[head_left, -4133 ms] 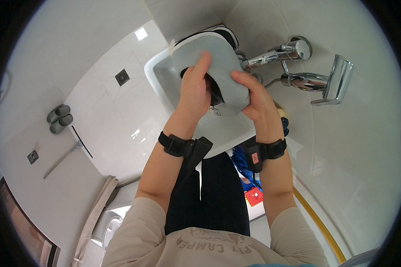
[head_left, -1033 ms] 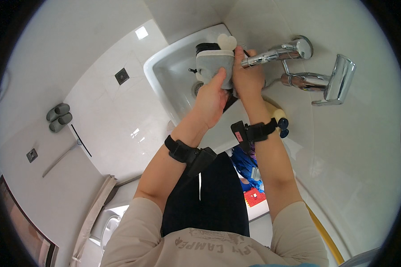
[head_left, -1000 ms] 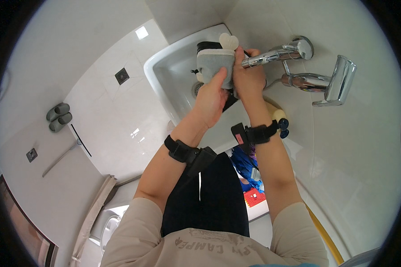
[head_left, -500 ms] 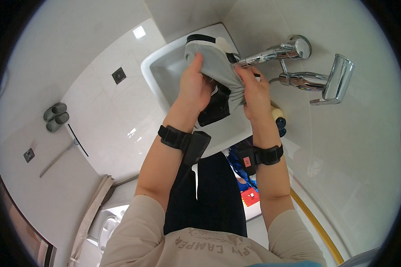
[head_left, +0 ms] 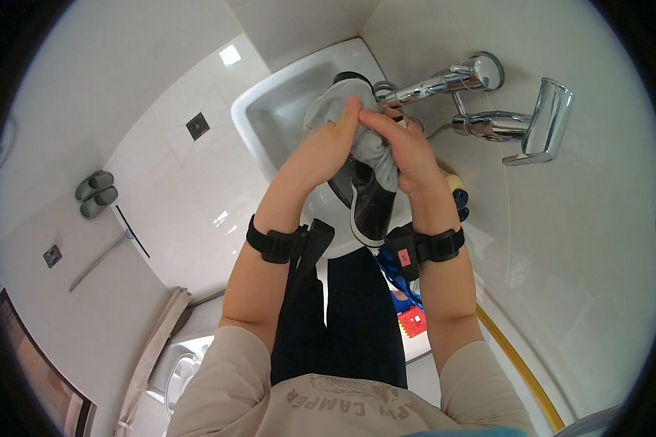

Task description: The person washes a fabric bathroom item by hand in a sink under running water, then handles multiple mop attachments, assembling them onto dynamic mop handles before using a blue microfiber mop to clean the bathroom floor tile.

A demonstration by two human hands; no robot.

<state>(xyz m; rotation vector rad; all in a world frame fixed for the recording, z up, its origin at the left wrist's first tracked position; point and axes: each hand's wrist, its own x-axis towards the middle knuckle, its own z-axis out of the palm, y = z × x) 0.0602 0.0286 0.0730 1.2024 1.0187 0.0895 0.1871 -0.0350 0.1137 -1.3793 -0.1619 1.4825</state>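
Note:
A soft shoe (head_left: 376,207) in grey cloth and black, with a white edge along its sole, is held over the white sink (head_left: 251,109). My left hand (head_left: 329,149) is closed on the grey cloth from the left. My right hand (head_left: 410,149) grips the same bunched cloth from the right, its thumb reaching close to the left thumb. The black part points down toward me, past the sink's near side. Another grey and black part shows beyond my hands; I cannot tell whether it is the same shoe. Fingers under the cloth are hidden.
A chrome tap (head_left: 434,87) reaches from the right wall over the sink, close to my right hand. Beside it sits a chrome fitting with an upright flat end (head_left: 548,124). Bottles (head_left: 457,193) stand right of the sink. Grey slippers (head_left: 96,194) lie on the floor at left.
The shoe has turned, its black part swinging right and toward me. Its grey cloth is now more bunched. My hands have come closer together over it.

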